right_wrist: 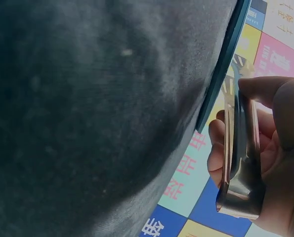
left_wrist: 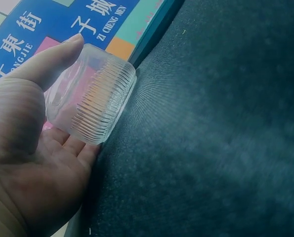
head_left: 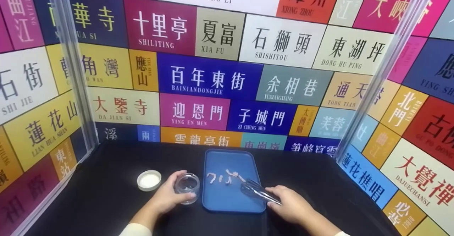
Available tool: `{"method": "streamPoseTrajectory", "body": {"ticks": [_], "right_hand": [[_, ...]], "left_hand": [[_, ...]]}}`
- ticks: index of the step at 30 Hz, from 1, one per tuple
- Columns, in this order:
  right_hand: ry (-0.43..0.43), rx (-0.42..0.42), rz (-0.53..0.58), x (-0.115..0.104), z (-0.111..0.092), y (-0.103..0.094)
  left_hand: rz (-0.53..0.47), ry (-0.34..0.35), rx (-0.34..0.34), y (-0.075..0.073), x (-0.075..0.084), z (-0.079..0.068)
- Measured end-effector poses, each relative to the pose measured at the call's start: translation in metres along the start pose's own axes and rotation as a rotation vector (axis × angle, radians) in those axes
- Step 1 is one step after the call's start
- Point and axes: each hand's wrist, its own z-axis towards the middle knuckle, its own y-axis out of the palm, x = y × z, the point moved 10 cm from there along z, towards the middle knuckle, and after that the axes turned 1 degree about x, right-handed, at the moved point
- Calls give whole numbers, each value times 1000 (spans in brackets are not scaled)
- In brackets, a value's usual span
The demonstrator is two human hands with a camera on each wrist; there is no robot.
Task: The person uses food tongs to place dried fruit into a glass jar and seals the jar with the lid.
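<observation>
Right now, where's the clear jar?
In the head view, the clear jar is held in the left hand, just left of the blue tray and right of the round white lid.

Has bright boxes (head_left: 209, 74) all over the back wall (head_left: 227, 26), with big Chinese writing and small letters, like SHISHITOU in a white box (head_left: 283, 39) and YING EN MEN in a pink box (head_left: 195, 114). Has more on the left wall (head_left: 32, 122) and right wall (head_left: 411, 119), plus a shiny left clear post (head_left: 78, 69) and right clear post (head_left: 381, 69) in the corners. Has a black table (head_left: 117, 168) down below, in front of the back wall.
</observation>
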Motion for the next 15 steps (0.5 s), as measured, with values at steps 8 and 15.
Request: {"method": "streamPoseTrajectory", "body": {"ticks": [8,15], "right_hand": [[16,-3,-1,-5,2,0],[-1,3,-8,-15,7,-3]], "left_hand": [[-8,16,-2,0,1,-1],[-25,43,-9,0,3,0]]}}
